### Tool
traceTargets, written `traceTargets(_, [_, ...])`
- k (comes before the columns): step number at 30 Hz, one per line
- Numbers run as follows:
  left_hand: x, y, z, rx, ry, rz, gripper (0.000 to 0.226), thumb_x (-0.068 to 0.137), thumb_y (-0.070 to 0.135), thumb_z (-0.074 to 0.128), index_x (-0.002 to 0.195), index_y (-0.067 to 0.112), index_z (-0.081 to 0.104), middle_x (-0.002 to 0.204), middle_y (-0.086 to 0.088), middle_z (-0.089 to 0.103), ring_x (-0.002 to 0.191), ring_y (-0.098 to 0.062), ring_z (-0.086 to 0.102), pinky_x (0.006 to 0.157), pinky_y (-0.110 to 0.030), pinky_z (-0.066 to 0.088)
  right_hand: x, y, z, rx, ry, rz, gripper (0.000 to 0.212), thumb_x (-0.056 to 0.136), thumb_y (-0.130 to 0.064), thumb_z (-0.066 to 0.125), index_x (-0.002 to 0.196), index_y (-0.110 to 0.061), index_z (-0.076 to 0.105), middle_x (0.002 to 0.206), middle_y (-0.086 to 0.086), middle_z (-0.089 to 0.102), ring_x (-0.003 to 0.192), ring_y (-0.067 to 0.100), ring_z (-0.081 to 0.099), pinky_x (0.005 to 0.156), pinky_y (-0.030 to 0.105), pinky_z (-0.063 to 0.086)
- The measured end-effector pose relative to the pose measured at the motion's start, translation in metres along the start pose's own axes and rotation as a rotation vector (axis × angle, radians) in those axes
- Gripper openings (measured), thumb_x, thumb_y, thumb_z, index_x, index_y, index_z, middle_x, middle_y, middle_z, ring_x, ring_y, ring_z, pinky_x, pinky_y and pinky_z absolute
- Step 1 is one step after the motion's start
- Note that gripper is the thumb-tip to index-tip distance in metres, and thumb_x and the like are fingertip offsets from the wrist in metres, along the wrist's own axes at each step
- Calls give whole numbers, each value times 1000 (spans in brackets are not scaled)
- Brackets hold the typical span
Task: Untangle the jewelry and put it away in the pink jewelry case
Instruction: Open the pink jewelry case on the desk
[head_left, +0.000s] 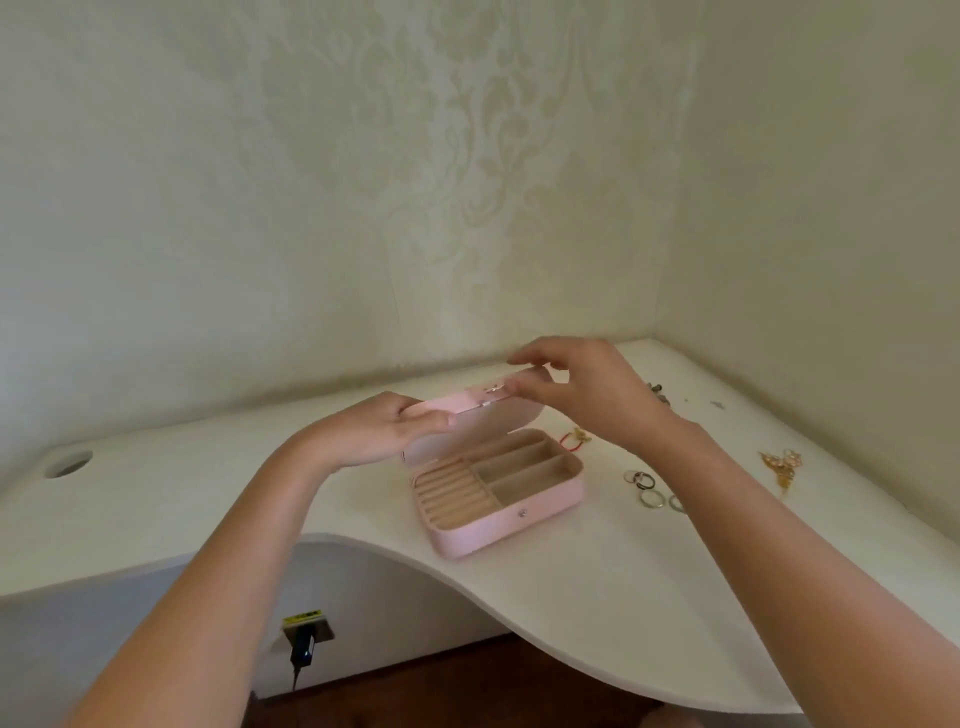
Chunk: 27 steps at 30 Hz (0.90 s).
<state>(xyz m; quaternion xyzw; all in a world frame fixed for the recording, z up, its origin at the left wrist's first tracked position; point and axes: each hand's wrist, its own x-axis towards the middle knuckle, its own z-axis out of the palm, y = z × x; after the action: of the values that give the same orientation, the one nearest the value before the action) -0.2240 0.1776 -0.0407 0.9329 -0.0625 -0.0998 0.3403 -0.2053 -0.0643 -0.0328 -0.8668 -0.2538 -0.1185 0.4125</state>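
Observation:
The pink jewelry case (540, 512) stands open on the white desk, its beige ring rolls and long compartments showing nothing inside. My left hand (387, 428) grips the left end of the raised lid (478, 431). My right hand (582, 387) pinches the lid's top edge by the clasp tab. Several rings (649, 486) lie on the desk to the right of the case. A tangled gold chain (782, 465) lies further right. A small red and gold piece (574, 438) sits just behind the case.
The white desk (597, 587) has a curved front edge and fits into a wall corner. A round cable hole (68, 462) is at the far left. More small jewelry (658, 392) lies near the back wall. A wall socket with a plug (304, 636) is below the desk.

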Motion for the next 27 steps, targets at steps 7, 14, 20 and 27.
traceTargets(7, [18, -23, 32, -722, 451, -24, 53, 70, 63, 60, 97, 19, 71, 95, 0, 74, 93, -19, 70, 77, -33, 55, 21, 14, 31, 36, 264, -91, 9, 80, -17, 73, 80, -15, 64, 80, -2, 63, 72, 7, 53, 69, 23, 45])
traceTargets(14, [27, -20, 55, -1130, 539, -13, 44, 94, 50, 47, 109, 14, 68, 106, -6, 72, 96, -21, 69, 82, -37, 51, 31, 17, 57, -189, 160, -239, 34, 83, -17, 70, 116, -15, 64, 111, 2, 60, 104, 20, 51, 84, 24, 39])
traceTargets(20, [28, -12, 67, -1271, 613, -43, 49, 88, 53, 52, 105, 11, 69, 101, -15, 72, 87, -30, 70, 70, -41, 55, 58, 8, 64, -330, 35, -330, 24, 86, -12, 62, 110, -14, 68, 101, 8, 61, 91, 27, 53, 78, 35, 43])
traceTargets(27, [28, -14, 71, -1310, 622, -68, 50, 89, 59, 48, 102, 15, 69, 98, -11, 73, 89, -31, 70, 75, -49, 54, 76, -7, 58, -514, -41, -398, 17, 91, -15, 54, 97, -14, 70, 99, 2, 66, 86, 26, 62, 69, 34, 46])
